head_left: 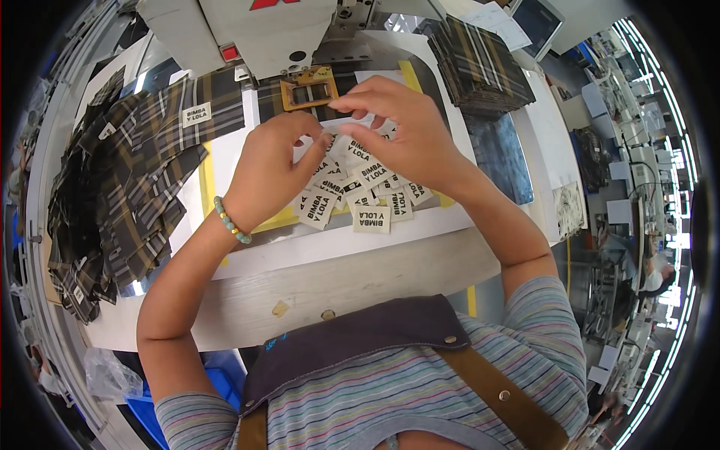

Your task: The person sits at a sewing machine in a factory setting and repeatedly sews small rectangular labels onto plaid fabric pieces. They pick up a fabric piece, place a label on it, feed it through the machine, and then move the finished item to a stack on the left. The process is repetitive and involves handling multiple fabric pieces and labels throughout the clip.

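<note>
Both hands meet over a pile of cream cloth labels (373,174) with dark print, in front of a sewing machine. A thin pale piece (339,125), apparently one such label seen nearly edge-on, lies between my fingertips. My left hand (277,157), with a beaded bracelet at the wrist, is curled, its thumb and forefinger closed at the piece's left end. My right hand (409,135) bends over the right end, thumb against it and forefinger raised. Just beyond is the machine's yellowish rectangular clamp frame (309,91), with dark plaid fabric (271,99) beneath.
The white sewing machine head (247,34) overhangs the far side. Loose plaid pieces (112,187) heap up at left, one bearing a label (196,114). A neat plaid stack (484,67) stands at back right near a screen (537,26). A blue bin (150,416) sits below the table's left side.
</note>
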Available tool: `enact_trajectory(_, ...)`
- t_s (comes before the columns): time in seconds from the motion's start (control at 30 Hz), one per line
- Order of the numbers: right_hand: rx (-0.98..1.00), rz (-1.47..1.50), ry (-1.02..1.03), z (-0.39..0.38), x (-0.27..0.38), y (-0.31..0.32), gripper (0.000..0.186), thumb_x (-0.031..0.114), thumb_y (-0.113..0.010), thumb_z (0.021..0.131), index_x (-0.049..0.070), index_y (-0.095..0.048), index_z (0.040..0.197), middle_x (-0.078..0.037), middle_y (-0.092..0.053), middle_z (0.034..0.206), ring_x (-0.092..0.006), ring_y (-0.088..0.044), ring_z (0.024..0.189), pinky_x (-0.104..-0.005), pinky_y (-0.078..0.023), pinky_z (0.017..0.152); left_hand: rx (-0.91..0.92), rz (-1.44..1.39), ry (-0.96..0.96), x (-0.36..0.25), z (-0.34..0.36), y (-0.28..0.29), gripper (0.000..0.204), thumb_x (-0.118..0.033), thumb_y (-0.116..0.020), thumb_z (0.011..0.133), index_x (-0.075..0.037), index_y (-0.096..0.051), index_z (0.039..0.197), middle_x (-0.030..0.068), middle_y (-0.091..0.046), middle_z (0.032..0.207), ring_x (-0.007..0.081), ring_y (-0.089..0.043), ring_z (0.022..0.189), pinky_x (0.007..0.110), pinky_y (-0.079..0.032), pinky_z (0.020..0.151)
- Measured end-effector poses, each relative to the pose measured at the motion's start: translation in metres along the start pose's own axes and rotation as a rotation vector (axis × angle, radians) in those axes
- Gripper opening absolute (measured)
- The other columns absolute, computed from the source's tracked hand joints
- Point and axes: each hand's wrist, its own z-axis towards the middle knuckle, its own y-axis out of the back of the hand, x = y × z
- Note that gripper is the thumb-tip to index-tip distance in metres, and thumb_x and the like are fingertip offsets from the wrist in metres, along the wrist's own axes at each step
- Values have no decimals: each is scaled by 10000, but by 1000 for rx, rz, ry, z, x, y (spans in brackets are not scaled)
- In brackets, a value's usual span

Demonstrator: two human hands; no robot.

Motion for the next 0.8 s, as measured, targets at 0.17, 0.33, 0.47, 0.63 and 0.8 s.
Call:
enact_trajectory(0.17, 197, -25, -128, 2, -10, 2, 155, 94, -755, 977, 36, -770, 1120, -55, -742, 999, -128, -693, 863, -273, -552, 727, -60, 3, -104, -3, 1, -3, 134, -107, -766, 966, 15, -714, 985, 90, -762, 949, 185, -707, 821, 326, -573, 783)
enact_trajectory(0.33, 102, 309, -449, -3, -24, -1, 164, 122, -754, 1005, 2, -754, 1116, -31, -759, 971, -92, -693, 868, -274, -566, 755, 27, -337, 206, 15, -2, 1, 132, -119, -769, 978, 4, -738, 1014, 62, -788, 904, 106, -711, 814, 273, -555, 749)
enact_trajectory(0.47, 176, 251, -463, -3, -27, -2, 161, 128, -761, 1000, -1, -762, 1097, -35, -758, 946, -87, -693, 847, -264, -565, 760, 74, -585, 342, 32, -2, -4, 121, -117, -747, 1009, 1, -750, 1037, 41, -796, 889, 36, -679, 804, 235, -534, 733)
enact_trajectory(0.63, 241, 112, -525, 13, -52, 0, 143, 121, -764, 972, 11, -777, 1062, -42, -759, 899, -82, -691, 813, -252, -554, 742, 35, -361, 271, 37, 1, 5, 131, -112, -756, 989, 3, -757, 1051, 99, -806, 911, 123, -723, 791, 289, -548, 731)
enact_trajectory(0.8, 201, 42, -554, 55, -100, -4, 166, 162, -797, 938, 42, -792, 1052, -16, -778, 902, -75, -705, 795, -235, -535, 708, -116, 264, -95, 50, 21, 28, 155, -102, -743, 976, -10, -764, 1099, 116, -779, 1016, 236, -711, 864, 348, -567, 812)
